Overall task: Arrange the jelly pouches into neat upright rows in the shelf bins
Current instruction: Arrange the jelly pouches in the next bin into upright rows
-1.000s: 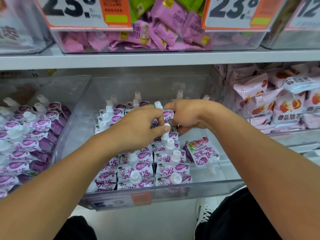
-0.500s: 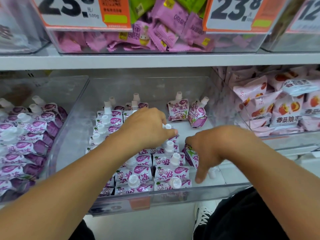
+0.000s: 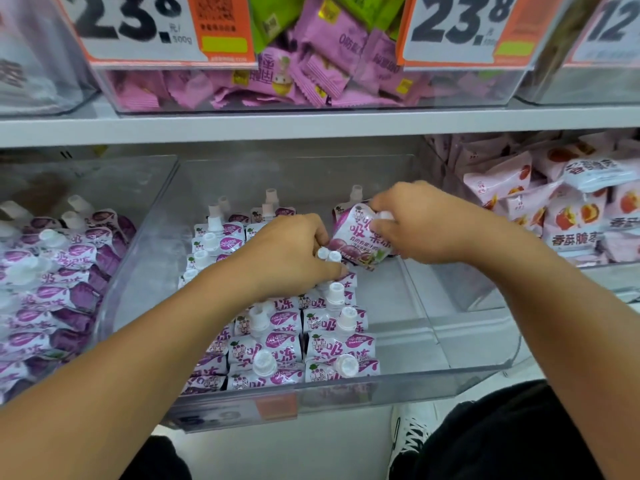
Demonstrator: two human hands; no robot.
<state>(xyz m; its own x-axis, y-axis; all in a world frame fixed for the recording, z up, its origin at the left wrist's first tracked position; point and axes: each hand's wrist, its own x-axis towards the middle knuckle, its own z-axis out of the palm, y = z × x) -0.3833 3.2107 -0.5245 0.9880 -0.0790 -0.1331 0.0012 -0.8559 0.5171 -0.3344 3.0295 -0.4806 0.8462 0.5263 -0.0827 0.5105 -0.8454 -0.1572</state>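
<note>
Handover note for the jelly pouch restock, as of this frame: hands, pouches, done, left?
Right hand: grips a purple jelly pouch near its cap, lifted and tilted over the middle bin.
Left hand: rests on the caps of the standing pouches, fingers curled around the caps; the exact grip is hidden.
Done: upright rows fill the left part of the middle bin, front to back.
Left: seat the held pouch; the bin's right side is bare. One more pouch stands at the back behind it. The left bin's pouches lie in a loose heap, not rowed.
</note>
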